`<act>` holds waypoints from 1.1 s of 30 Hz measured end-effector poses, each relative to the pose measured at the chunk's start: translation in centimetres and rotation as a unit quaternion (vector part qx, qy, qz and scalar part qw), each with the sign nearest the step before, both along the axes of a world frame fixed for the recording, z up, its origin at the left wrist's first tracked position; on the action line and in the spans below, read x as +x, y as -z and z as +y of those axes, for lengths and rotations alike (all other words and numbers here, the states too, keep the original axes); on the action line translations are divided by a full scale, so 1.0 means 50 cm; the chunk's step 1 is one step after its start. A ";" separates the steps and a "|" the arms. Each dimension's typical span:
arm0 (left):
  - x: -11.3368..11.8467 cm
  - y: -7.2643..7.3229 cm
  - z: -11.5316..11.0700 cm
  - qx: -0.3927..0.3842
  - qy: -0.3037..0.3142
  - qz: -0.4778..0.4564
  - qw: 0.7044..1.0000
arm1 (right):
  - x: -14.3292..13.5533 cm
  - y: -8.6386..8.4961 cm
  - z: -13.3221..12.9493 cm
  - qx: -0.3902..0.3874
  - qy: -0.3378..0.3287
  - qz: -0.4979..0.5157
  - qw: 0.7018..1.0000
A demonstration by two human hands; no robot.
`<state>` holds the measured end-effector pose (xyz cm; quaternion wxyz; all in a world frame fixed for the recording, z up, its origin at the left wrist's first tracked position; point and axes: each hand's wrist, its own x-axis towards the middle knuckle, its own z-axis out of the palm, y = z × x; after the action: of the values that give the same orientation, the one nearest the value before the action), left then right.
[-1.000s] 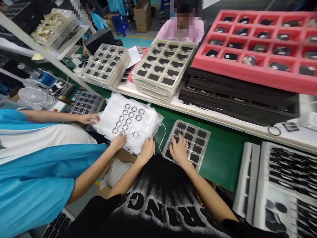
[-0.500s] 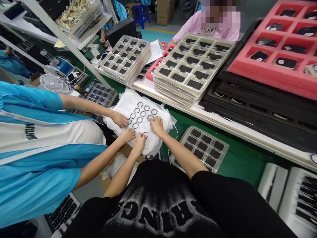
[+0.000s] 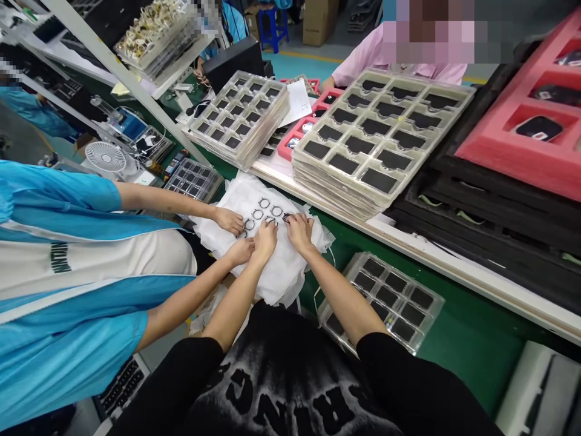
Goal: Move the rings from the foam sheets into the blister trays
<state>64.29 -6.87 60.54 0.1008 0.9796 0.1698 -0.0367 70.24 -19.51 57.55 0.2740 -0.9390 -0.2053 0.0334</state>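
Observation:
Several thin black rings (image 3: 264,203), each with a small tab, lie in loose rows on a white, soft, cloth-like sheet (image 3: 285,284). With fingers pinched, my left hand (image 3: 265,240) is at one black ring (image 3: 271,221). My right hand (image 3: 300,234) is close beside it, its fingers closed on a small dark bunch of rings (image 3: 287,217). At the left edge of the rows, a co-worker's hand (image 3: 229,221) touches the rings. The co-worker's other hand (image 3: 241,251) is against my left hand; its fingertips are partly hidden.
A clear tray of dark squares (image 3: 411,315) lies right of my right forearm. Beyond the sheet, a shelf edge (image 3: 336,209) carries stacked trays (image 3: 349,175) and red foam trays (image 3: 499,133). A co-worker in a blue jacket (image 3: 68,339) is close on my left.
My left hand has moved up the sheet to the rows of rings. Fewer rings lie on the sheet, and a dark bunch now shows at my right fingertips. The view has shifted slightly.

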 end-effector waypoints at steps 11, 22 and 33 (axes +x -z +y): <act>0.085 0.010 0.035 0.040 -0.021 0.127 0.991 | 0.060 -0.001 0.015 -0.087 -0.046 0.058 0.993; -0.105 -0.053 0.010 -0.096 -0.051 -0.034 0.994 | 0.101 -0.008 0.099 -0.076 -0.105 0.000 0.992; -0.298 -0.010 -0.073 -0.267 -0.034 -0.111 0.957 | -0.018 -0.019 -0.044 0.075 -0.042 0.061 0.994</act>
<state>49.36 -10.50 61.05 0.3778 0.9087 0.1751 0.0314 69.35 -21.72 58.52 0.3538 -0.9025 -0.2298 0.0863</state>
